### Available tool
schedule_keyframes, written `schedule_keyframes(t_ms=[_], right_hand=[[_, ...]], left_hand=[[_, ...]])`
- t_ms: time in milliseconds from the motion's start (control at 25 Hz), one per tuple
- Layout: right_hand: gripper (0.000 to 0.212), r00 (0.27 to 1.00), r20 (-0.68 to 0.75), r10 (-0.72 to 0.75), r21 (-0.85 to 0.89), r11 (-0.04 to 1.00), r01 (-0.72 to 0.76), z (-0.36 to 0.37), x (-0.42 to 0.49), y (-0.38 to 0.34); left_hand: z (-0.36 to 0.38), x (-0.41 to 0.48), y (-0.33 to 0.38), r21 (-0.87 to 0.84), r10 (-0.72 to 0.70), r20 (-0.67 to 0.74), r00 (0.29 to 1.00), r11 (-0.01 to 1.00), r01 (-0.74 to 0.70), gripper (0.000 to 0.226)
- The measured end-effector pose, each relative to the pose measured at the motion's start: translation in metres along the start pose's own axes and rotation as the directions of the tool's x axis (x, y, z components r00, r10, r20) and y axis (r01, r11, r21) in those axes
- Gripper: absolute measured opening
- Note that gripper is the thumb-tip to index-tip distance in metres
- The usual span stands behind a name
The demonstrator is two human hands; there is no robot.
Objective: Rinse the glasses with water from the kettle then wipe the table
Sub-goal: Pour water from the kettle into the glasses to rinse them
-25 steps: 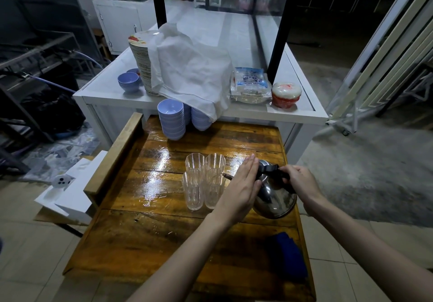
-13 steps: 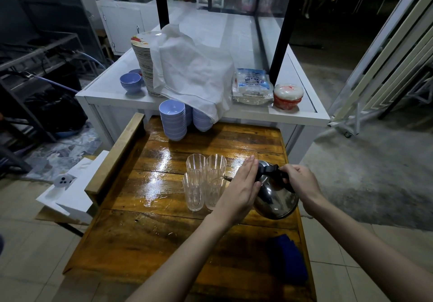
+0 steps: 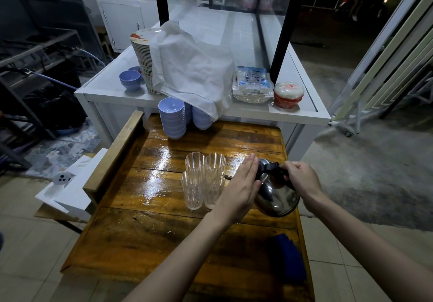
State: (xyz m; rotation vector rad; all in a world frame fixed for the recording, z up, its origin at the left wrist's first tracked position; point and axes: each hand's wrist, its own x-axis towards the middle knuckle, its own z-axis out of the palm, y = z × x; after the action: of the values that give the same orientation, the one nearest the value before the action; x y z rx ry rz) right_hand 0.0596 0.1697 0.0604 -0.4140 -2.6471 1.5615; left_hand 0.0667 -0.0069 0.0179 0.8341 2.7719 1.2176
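Several clear ribbed glasses [image 3: 202, 179] stand clustered upright in the middle of a wet wooden table [image 3: 150, 236]. A shiny steel kettle [image 3: 277, 196] is tilted toward them, its thin spout reaching the right front glass. My right hand [image 3: 302, 178] grips the kettle's black handle. My left hand [image 3: 241, 189] lies flat with straight fingers against the kettle's lid side. A dark blue cloth [image 3: 287, 258] lies at the table's near right corner.
Stacks of lilac bowls [image 3: 172, 117] stand at the table's far edge. Behind is a white counter [image 3: 112, 92] with a plate stack under a white cloth [image 3: 189, 67], a plastic packet [image 3: 253, 85] and a red-and-white container [image 3: 288, 94]. White foam blocks [image 3: 70, 191] lie left of the table.
The hands and kettle have barely moved; the kettle stays tilted at the glasses with my left hand on its lid. The camera has shifted slightly.
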Motion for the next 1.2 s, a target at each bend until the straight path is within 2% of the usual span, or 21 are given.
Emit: schedule_keyframes(t_ms=[760, 1200], right_hand=[[0.042, 0.999, 0.004, -0.046, -0.091, 0.995, 0.046, -0.003, 0.011, -0.005], [0.042, 0.999, 0.01, -0.049, -0.083, 0.995, 0.049, -0.005, 0.009, -0.01]], left_hand=[[0.002, 0.003, -0.002, -0.009, -0.027, -0.003, 1.0, 1.0, 0.027, 0.057], [-0.003, 0.001, 0.001, -0.014, -0.013, -0.004, 1.0, 1.0, 0.013, 0.056]])
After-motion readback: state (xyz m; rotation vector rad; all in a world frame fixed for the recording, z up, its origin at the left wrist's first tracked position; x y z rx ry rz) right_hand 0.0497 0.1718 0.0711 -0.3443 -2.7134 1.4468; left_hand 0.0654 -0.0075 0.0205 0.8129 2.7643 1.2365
